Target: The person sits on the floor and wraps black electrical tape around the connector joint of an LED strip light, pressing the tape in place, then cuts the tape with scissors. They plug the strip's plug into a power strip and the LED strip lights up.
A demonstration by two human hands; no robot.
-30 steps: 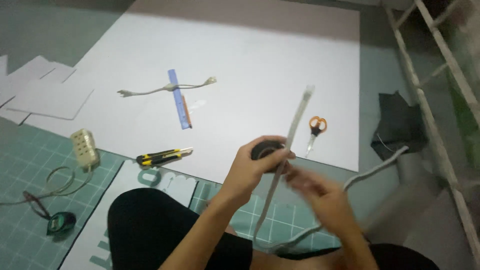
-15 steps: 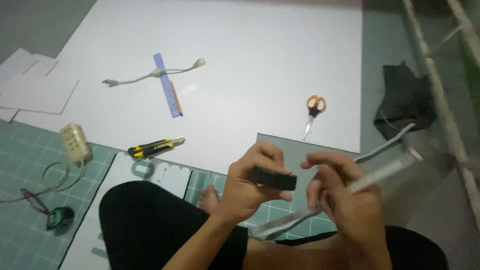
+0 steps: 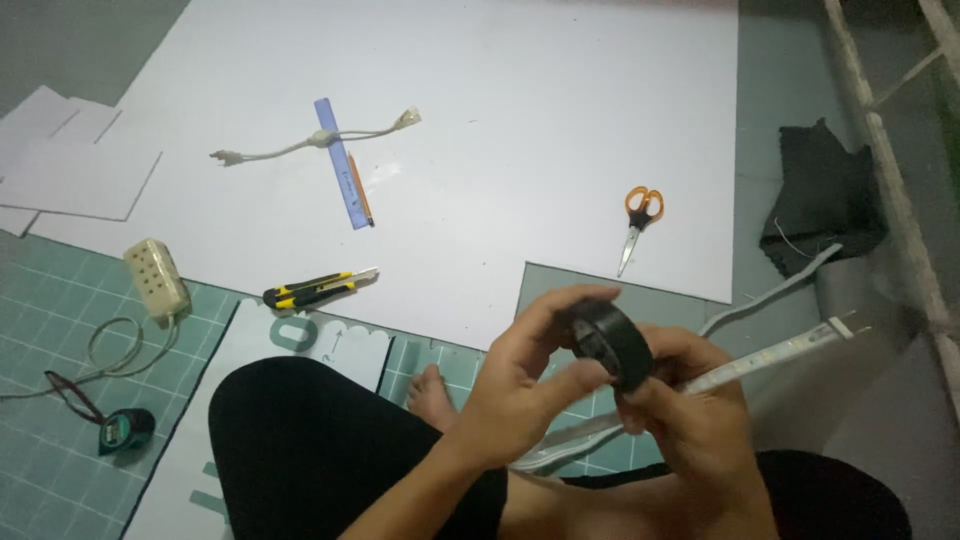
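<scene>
Above the lap, a black tape roll (image 3: 612, 343) is held between both hands: the left hand (image 3: 520, 385) is curled about its near side with thumb and fingers pressed on the rim, and the right hand (image 3: 690, 405) is closed under it, where a pale strip light (image 3: 770, 352) is also pinched, its far end with two bare pins pointing right over the floor. Whether any tape has been pulled free cannot be told. A slip seems possible, since one hand is shared between roll and strip; the strip could be bent sharply or dropped, and tape could be laid crooked or stuck to itself. The bare foot (image 3: 432, 392) lies just under the hands, so a dropped roll would likely land on it. On the white board (image 3: 560, 120) beyond, orange-handled scissors (image 3: 636, 222) and a yellow-and-black knife (image 3: 315, 290) lie well apart from the hands; the knife's blade appears to be out, a hazard if it is reached for blindly. A blue ruler (image 3: 338, 160) lies across a white cable (image 3: 300, 145), with a pencil (image 3: 360, 188) beside it. On the green mat (image 3: 60, 300) to the left are a cream socket block (image 3: 156, 278) and a small tape measure (image 3: 125, 430). A white sheet with teal letter shapes (image 3: 300, 345) lies partly under the knee; no packages are seen.
</scene>
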